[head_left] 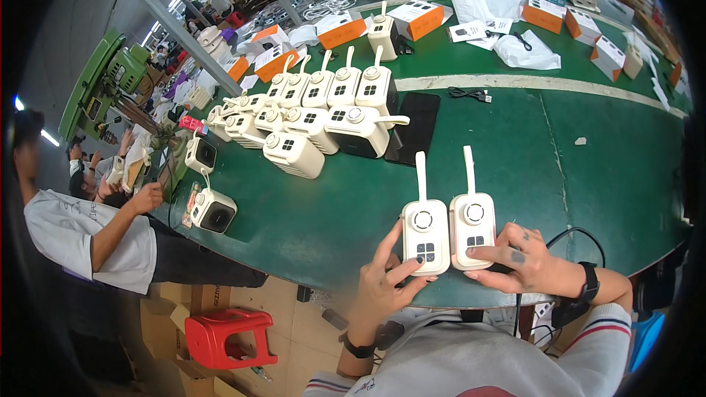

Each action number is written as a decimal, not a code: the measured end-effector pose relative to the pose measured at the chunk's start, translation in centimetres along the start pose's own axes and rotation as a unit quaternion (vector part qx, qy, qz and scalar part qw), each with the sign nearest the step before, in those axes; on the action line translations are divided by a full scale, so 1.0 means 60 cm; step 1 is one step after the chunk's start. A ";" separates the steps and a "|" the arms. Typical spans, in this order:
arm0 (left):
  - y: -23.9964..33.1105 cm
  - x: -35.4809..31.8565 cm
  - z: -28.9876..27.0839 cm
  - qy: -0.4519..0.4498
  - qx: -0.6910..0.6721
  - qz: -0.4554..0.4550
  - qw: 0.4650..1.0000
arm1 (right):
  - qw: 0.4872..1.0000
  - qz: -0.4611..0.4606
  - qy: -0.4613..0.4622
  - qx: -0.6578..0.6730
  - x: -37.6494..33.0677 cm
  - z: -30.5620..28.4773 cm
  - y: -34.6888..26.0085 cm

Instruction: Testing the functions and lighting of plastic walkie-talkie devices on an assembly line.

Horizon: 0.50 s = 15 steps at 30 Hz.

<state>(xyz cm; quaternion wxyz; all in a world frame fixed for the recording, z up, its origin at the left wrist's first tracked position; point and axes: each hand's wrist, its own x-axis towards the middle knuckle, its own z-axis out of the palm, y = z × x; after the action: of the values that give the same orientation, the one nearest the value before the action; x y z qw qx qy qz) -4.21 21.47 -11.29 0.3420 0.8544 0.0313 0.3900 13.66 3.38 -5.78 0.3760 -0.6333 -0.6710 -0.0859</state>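
Two cream-white handheld devices with round dials, dark button pads and upright straps stand side by side at the near edge of the green table (588,176). My left hand (384,279) grips the left device (425,235) from its left side, thumb by the button pad. My right hand (518,259) holds the right device (472,230) at its lower right, fingers laid across its base.
Several identical cream devices (323,114) are clustered at the table's far left, beside a black flat pad (415,129). Orange-and-white boxes (419,18) and plastic bags (526,51) lie at the back. A seated person (95,228) is at left; a red stool (224,338) stands below.
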 end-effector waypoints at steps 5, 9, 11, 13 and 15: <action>-0.002 0.001 0.001 0.005 -0.007 0.004 1.000 | 1.000 -0.004 0.004 -0.001 0.001 0.001 0.002; -0.005 0.001 0.003 0.011 -0.015 0.006 1.000 | 1.000 -0.003 0.001 -0.001 0.002 0.001 0.003; -0.004 0.001 0.002 0.007 -0.009 0.009 1.000 | 1.000 -0.002 0.002 0.000 0.002 0.001 0.002; -0.002 0.001 0.001 0.003 -0.004 0.010 1.000 | 1.000 -0.002 0.001 0.002 0.002 -0.001 0.000; 0.001 0.001 0.001 0.009 -0.005 0.013 1.000 | 1.000 -0.002 0.000 0.005 0.002 -0.003 -0.003</action>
<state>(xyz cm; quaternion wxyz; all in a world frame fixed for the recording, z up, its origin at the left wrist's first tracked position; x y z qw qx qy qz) -4.11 21.41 -11.24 0.3404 0.8496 0.0211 0.4024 13.59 3.37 -5.52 0.3784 -0.6302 -0.6728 -0.0834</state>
